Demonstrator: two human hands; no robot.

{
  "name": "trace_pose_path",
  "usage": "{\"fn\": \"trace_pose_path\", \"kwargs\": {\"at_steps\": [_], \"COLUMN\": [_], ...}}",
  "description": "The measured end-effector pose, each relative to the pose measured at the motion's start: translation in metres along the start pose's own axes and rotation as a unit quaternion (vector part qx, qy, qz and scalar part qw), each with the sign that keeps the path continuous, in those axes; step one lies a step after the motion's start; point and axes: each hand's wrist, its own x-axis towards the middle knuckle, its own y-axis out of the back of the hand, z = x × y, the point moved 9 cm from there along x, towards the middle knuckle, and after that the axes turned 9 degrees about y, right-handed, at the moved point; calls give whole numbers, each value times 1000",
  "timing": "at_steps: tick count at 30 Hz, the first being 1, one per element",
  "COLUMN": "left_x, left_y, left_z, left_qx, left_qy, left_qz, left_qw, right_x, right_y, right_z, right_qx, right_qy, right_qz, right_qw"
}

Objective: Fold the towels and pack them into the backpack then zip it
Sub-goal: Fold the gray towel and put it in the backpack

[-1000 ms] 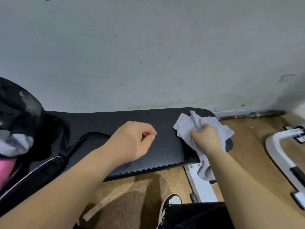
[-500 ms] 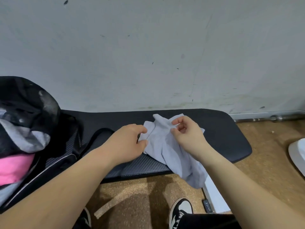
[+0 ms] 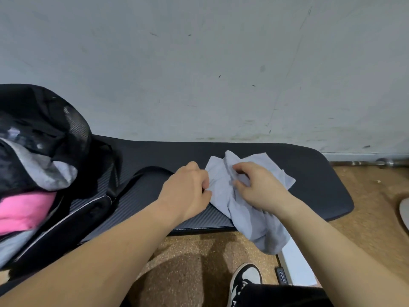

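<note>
A crumpled light grey towel (image 3: 223, 196) lies on the black padded bench (image 3: 309, 180), with its lower end hanging over the front edge. My left hand (image 3: 188, 191) pinches the towel's left edge. My right hand (image 3: 256, 187) grips the cloth in the middle, fingers curled into it. The black backpack (image 3: 44, 129) stands open at the left end of the bench, with a pink towel (image 3: 24, 209) and a grey towel (image 3: 42, 169) showing inside it.
A scuffed grey wall (image 3: 221, 63) rises right behind the bench. Below is a cork-coloured floor (image 3: 371, 196), my black and white shoe (image 3: 245, 278), the bench's white base (image 3: 294, 269) and a white object (image 3: 405, 211) at the right edge.
My right hand brought the grey towel from the bench's right end to its middle. My left hand moved in and took hold of the towel's left edge.
</note>
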Motion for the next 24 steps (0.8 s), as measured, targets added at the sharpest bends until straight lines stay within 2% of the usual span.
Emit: {"fn": "trace_pose_path", "kwargs": {"at_steps": [4,6,9,12,14,19,21,24], "left_x": [-4,-5,-5,-10,-15,-35,-43,-55], "left_y": [-18,-19,-10,12,28,73,90,112], "left_z": [-3,1,11,27,39,42,33,18], "left_qx": [24,-14,-115,-233,-295,-369,-397,-432], "left_qy": [0,-9,-9,2,-9,-20,-17,-9], "left_qz": [-35,-28,-25,-43,-50,-31,-18,-14], "left_qw": [999,999,993,972,954,929,917,902], "right_x": [-4,-7,-9,-10,-15,-25,-29,-37], "right_y": [7,8,15,16,20,32,39,55], "right_z": [20,23,21,2,-19,-50,-63,-77], "right_qx": [21,50,69,88,158,344,376,371], "right_qy": [-56,-62,-42,28,64,71,94,106], "right_qz": [24,32,48,15,-19,-53,-55,-40], "right_qw": [998,996,996,996,985,935,920,922]}}
